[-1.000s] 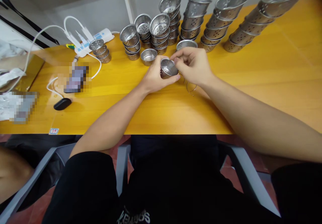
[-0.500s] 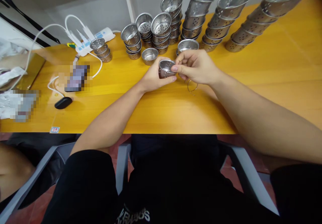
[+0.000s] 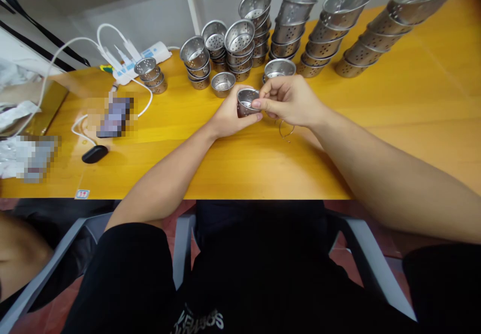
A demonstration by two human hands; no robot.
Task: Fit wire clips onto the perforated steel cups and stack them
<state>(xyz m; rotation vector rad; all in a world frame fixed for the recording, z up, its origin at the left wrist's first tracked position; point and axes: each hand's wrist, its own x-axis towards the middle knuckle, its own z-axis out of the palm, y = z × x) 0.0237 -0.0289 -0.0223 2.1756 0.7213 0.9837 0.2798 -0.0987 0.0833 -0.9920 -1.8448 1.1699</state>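
Note:
A small perforated metal cup sits tilted in my left hand, whose fingers and thumb wrap round its side. Against the cup's right rim, my right hand pinches with thumb and forefinger, the thumb tip over the opening. What lies between those fingertips is too small to make out. A thin curled wire shows below my right hand; its upper end disappears under the fingers. Just behind the hands stand a single perforated cup and a wider cup, partly covered by my right hand.
Stacks of perforated cups line the back, with leaning stacks to the right. A short stack stands by a white power strip. On the left lie a phone, a black oval object and white cables.
My right thumb and forefinger have shifted slightly left, further over the cup's rim. My left hand keeps its hold on the cup.

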